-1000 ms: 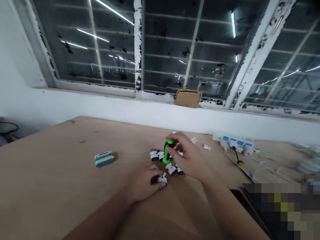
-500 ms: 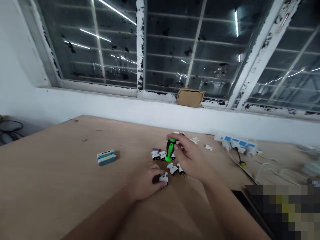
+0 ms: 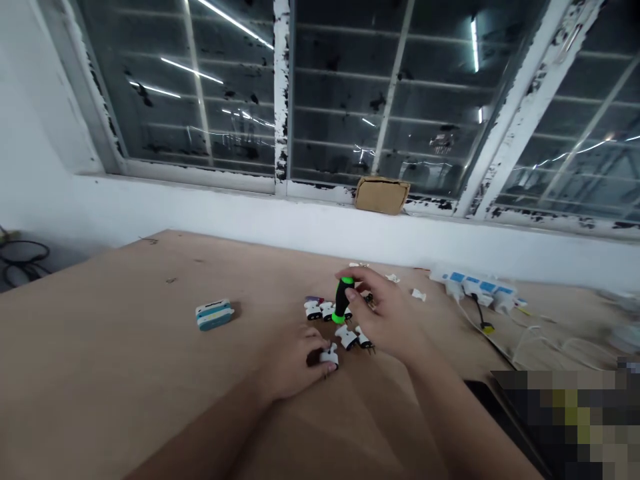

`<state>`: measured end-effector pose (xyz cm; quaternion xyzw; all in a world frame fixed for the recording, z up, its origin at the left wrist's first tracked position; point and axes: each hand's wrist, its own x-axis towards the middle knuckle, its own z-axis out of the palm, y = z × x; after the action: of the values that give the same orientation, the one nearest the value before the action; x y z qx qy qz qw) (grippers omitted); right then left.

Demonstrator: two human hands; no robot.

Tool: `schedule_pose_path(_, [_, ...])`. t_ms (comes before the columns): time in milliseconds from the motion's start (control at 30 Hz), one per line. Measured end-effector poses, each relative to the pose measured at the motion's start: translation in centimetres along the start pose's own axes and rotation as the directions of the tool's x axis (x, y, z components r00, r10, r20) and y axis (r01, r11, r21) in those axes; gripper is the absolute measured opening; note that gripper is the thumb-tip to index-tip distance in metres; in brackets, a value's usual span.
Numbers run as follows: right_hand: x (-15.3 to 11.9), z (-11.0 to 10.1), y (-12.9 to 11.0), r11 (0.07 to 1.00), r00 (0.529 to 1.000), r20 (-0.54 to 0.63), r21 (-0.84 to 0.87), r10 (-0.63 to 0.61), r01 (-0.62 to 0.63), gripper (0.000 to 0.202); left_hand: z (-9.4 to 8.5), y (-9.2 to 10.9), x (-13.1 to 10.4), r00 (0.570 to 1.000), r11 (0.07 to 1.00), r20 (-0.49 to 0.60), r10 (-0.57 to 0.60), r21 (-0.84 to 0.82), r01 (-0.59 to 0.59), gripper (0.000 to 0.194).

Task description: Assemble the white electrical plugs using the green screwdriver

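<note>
My left hand (image 3: 295, 363) rests on the table and pinches a white plug (image 3: 329, 357) between thumb and fingers. Above it, my right hand (image 3: 383, 310) is closed round a screwdriver (image 3: 344, 300) with a green and black handle, held nearly upright. The shaft and tip of the screwdriver are hard to make out. Just beyond the held plug lie a white plug (image 3: 346, 337) with a black face and another plug (image 3: 364, 339) with its pins showing. Farther back, more white plugs (image 3: 313, 311) sit in a row, partly hidden by the screwdriver.
A teal and white box-shaped object (image 3: 214, 315) stands to the left on the wooden table (image 3: 125, 347). Small white parts (image 3: 419, 295) lie behind my right hand. At the right are a power strip (image 3: 480, 287) with cables and a dark flat object (image 3: 487, 400).
The screwdriver handle has turned in my right hand: the green stripe on its side no longer shows. My left hand still holds the plug in the same place.
</note>
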<state>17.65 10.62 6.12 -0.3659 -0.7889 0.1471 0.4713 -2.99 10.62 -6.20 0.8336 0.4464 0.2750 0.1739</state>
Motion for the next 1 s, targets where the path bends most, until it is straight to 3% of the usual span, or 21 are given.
schedule_pose_path(100, [0.03, -0.06, -0.29, 0.998, 0.998, 0.028, 0.023, -0.062, 0.062, 0.028, -0.09, 0.1, -0.01, 1.0, 1.0, 0.006, 0.004, -0.005, -0.004, 0.022])
schedule_pose_path(233, [0.2, 0.17, -0.25, 0.985, 0.984, -0.05, -0.032, -0.172, 0.171, 0.017, -0.15, 0.26, -0.11, 1.0, 1.0, 0.0, 0.004, -0.006, -0.004, 0.022])
schedule_pose_path(400, [0.1, 0.31, 0.28, 0.993, 0.989, -0.091, -0.039, -0.117, 0.114, 0.022, -0.03, 0.16, -0.1, 1.0, 1.0, -0.009, 0.007, -0.012, -0.008, 0.022])
schedule_pose_path(533, [-0.1, 0.22, 0.18, 0.998, 0.997, -0.058, -0.02, -0.057, 0.056, 0.03, 0.05, 0.1, -0.08, 1.0, 1.0, -0.017, 0.003, -0.02, -0.004, 0.02])
schedule_pose_path(733, [0.05, 0.34, -0.01, 0.992, 0.992, -0.035, -0.028, -0.123, 0.122, 0.017, -0.04, 0.28, -0.11, 1.0, 1.0, -0.02, -0.003, -0.027, 0.002, 0.018])
schedule_pose_path(1000, [-0.01, 0.13, -0.02, 0.998, 0.998, -0.002, -0.003, -0.07, 0.07, 0.027, 0.02, 0.04, -0.17, 1.0, 0.999, -0.022, 0.01, -0.036, -0.011, 0.023])
